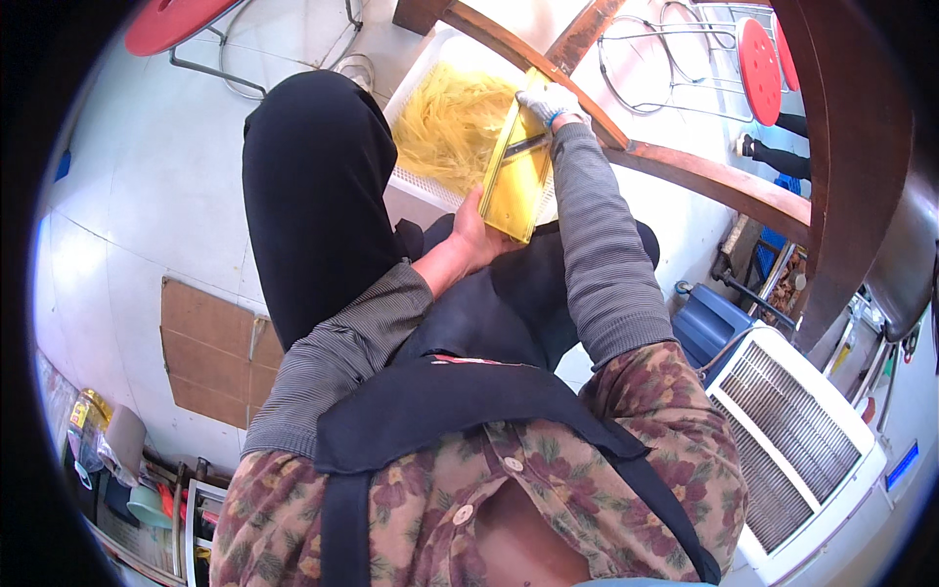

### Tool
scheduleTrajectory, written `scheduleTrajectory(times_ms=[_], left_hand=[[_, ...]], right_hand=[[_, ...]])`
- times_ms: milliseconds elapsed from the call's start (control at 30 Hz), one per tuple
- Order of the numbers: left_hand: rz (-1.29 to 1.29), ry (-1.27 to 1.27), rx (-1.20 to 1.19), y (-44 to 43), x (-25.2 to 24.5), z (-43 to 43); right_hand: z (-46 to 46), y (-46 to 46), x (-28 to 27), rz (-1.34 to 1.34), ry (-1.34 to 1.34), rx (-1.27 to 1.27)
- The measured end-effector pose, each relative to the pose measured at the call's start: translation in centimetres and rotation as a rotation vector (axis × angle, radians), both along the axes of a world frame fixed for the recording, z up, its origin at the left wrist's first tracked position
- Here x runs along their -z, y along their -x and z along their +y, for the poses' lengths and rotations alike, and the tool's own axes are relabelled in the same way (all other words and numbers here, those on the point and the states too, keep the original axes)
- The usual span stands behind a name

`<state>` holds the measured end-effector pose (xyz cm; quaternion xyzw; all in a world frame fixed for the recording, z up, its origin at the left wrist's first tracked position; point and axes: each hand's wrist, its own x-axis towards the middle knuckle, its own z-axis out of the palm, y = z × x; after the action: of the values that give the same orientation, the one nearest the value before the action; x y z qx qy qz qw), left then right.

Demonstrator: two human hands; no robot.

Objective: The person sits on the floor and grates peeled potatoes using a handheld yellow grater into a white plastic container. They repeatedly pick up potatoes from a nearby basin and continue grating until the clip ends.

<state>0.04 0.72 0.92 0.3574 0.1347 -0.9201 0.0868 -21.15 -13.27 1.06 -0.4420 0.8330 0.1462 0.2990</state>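
My bare left hand (477, 233) grips the lower end of a yellow mandoline slicer (511, 192). The slicer slants away from me, with a dark blade bar across its middle. On its upper part, past the blade, rests my right hand (549, 103) in a pale knitted glove with a blue cuff edge. Those gloved fingers are bent, and whatever may be under them is hidden. Below and to the left of the slicer, a white perforated plastic basket (428, 183) holds a heap of thin yellow shreds (451, 125).
A wooden frame bar (506, 37) runs just beyond the basket and my right hand. Red-topped metal stools (757, 71) stand beyond it; another red stool (172, 26) is upper left. Flattened cardboard (213, 348) lies on the floor. A white grille-fronted appliance (796, 433) is at right.
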Motion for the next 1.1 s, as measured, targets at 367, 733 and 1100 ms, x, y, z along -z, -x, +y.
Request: scheduleTrajectory(times_ms=[367,733,1100], left_hand=[[-0.026,0.013,0.025,0.8,-0.5,-0.3],[-0.070,-0.011,0.026,0.3,-0.3,-0.4],[-0.015,0.023,0.004,0.2,-0.2,-0.3]], right_hand=[[2.5,3.9,4.4,-0.254,0.232,0.038],[4.1,0.9,0.9,-0.068,0.142,-0.154],[4.5,-2.4,-3.2,0.117,0.150,-0.130]])
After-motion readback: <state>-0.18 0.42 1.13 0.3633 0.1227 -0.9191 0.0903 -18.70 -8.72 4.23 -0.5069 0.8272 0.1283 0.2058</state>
